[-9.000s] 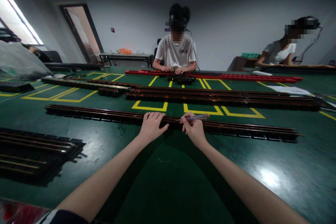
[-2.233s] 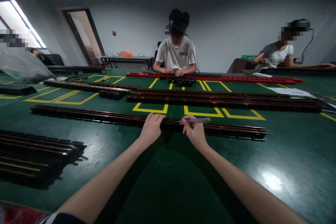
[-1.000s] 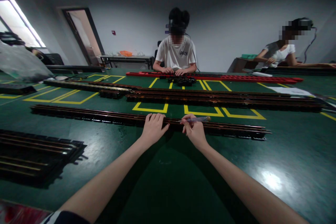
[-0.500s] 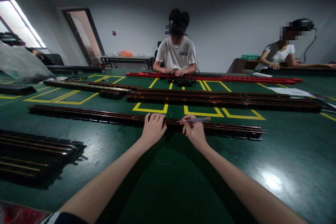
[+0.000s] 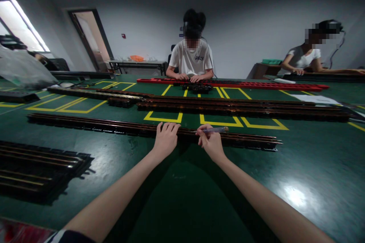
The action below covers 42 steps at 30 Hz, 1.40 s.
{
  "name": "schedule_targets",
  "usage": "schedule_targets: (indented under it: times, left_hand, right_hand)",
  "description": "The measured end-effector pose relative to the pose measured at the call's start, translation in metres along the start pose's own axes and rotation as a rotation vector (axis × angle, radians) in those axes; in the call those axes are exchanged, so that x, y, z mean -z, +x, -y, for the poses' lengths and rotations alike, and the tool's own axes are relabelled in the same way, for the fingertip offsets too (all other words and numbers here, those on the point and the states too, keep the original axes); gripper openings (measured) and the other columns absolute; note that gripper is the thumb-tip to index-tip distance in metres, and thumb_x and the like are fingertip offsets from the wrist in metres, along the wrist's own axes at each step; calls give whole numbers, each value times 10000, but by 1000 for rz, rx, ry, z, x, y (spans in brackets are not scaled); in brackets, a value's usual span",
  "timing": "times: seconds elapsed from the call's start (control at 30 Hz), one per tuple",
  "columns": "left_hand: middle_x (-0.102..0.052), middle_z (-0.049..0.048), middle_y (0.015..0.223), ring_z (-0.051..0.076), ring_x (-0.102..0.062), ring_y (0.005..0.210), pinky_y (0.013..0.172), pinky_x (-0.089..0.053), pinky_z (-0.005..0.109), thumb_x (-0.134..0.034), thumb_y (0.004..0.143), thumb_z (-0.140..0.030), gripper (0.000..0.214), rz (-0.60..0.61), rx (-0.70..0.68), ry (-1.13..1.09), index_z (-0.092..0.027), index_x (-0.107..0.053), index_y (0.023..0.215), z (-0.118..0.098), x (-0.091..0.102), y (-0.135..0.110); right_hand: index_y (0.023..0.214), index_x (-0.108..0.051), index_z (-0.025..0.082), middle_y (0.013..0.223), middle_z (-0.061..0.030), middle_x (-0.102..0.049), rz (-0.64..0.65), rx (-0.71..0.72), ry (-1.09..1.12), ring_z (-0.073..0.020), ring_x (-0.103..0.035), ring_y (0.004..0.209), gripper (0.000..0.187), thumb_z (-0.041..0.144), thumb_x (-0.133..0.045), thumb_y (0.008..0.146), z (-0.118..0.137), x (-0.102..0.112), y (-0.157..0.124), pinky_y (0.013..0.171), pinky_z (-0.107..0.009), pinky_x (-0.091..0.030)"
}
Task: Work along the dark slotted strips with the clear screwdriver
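A long black strip with copper-coloured rods (image 5: 91,124) lies across the green table in front of me. My left hand (image 5: 165,138) grips it near its middle, with the fingers bent over the far side. To the right, my right hand (image 5: 211,142) holds a small screwdriver (image 5: 217,130) with a clear handle. The tool lies nearly level, its handle end to the right and its tip to the left, low over the strip. Whether the tip touches the strip I cannot tell.
Several similar strips (image 5: 242,107) lie beyond mine, across yellow tape marks. More strips (image 5: 37,167) are stacked at near left. Opposite, a co-worker (image 5: 192,60) handles a dark part by a red frame (image 5: 282,85). Another person (image 5: 305,59) sits at far right. A plastic bag (image 5: 24,66) stands at left.
The strip has slid a little to the left, and my left hand has shifted slightly left with it. My right hand and the screwdriver have hardly moved.
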<state>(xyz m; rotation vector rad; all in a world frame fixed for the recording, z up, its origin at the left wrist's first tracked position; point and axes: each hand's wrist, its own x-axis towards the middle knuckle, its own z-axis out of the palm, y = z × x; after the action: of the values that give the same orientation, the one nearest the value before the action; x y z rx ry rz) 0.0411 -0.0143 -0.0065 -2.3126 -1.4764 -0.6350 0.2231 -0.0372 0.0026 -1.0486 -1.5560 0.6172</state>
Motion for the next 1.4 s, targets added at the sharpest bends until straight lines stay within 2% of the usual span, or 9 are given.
schedule_targets:
  times: [0.37,0.7,0.93,1.07,1.4]
  left_hand:
    - [-626,71,1154,255,-508,1125,1032,-284,485,-372,795,-33,456,32,35,-42,-215,-580,1157,1,5,1]
    - [-640,56,1139,214,-529,1111,1042,-285,447,-341,803,-46,449,44,40,-136,-212,-587,1140,4,5,2]
    - [-636,64,1158,227,-529,1122,1055,-258,466,-408,845,-238,347,77,41,-177,-216,-573,1150,4,8,2]
    - [-634,86,1148,250,-536,1097,1027,-282,471,-437,861,-378,375,78,21,-126,-198,-566,1164,4,7,2]
    - [-640,93,1111,256,-551,1041,988,-315,459,-462,861,-473,403,76,16,-73,-188,-578,1121,4,6,3]
  right_hand:
    - [786,-495,193,659,-10,-592,-26,-19,48,-103,-538,420,304,482,-469,876,-3,0,-1,347,-205,-414]
    - [765,-509,192,649,-24,-623,17,-40,-5,-113,-546,409,262,431,-482,867,-1,0,1,340,-208,-405]
    - [771,-508,192,666,-33,-626,6,-21,-16,-115,-548,417,289,464,-479,865,1,-1,0,343,-218,-423]
    - [783,-499,193,682,-35,-624,0,-11,-7,-113,-550,423,288,466,-470,870,0,0,0,345,-217,-421]
    - [789,-498,191,691,-32,-620,16,-20,7,-118,-555,431,281,460,-478,867,-2,1,1,347,-220,-413]
